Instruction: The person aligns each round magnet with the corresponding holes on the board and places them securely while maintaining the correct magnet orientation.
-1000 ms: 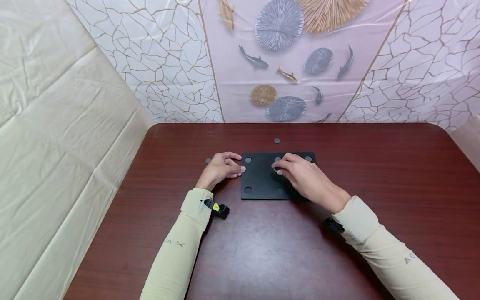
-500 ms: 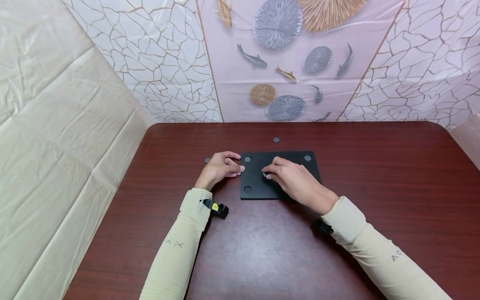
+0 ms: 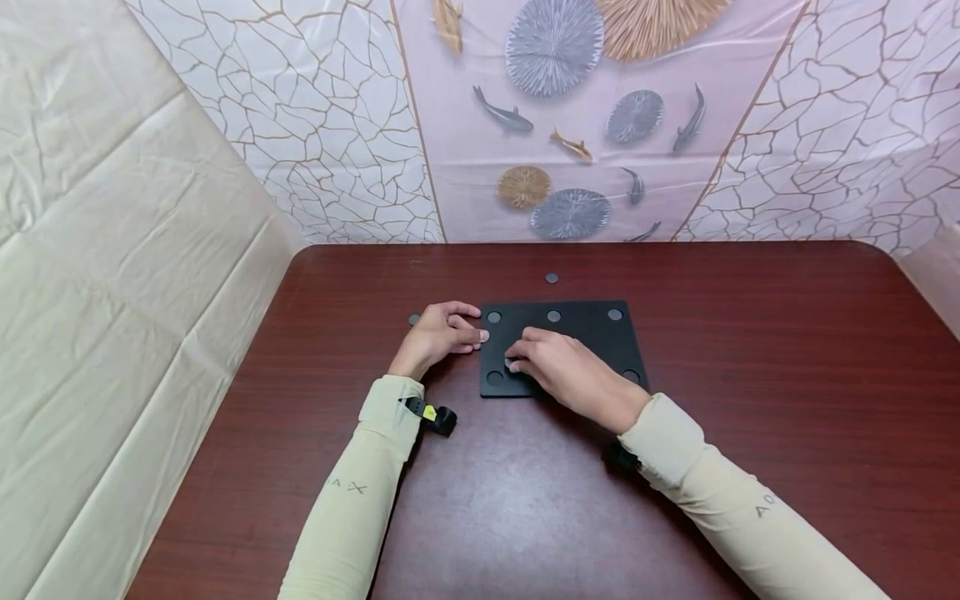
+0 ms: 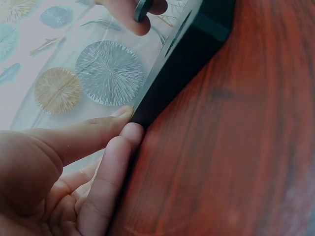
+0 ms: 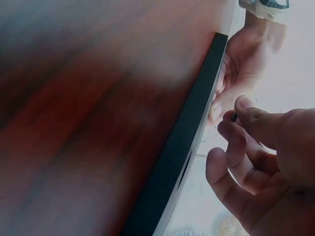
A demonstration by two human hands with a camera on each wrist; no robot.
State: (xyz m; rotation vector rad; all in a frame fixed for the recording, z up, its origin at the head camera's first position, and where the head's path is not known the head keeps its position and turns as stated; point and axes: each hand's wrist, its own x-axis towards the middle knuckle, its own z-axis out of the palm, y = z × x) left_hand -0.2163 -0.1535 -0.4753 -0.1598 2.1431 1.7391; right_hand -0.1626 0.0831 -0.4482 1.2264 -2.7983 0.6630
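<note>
A black rectangular board with round recesses lies on the table. Grey discs sit in its three far recesses. The near left recess shows dark with no disc in it; the near middle is hidden by my right hand. My left hand holds the board's left edge, thumb on top and fingertips at the side. Over the board's near left part, my right hand pinches a small round disc between thumb and fingers, just above the surface. From the right wrist, only the disc's thin dark edge shows.
One loose grey disc lies on the table beyond the board. Another loose disc is partly behind my left hand. The dark red wooden table meets a patterned cloth backdrop at its far edge.
My right hand has carried the disc leftward and nearer over the board, from the middle toward the near left recess, uncovering the far middle disc. My left hand stays at the edge.
</note>
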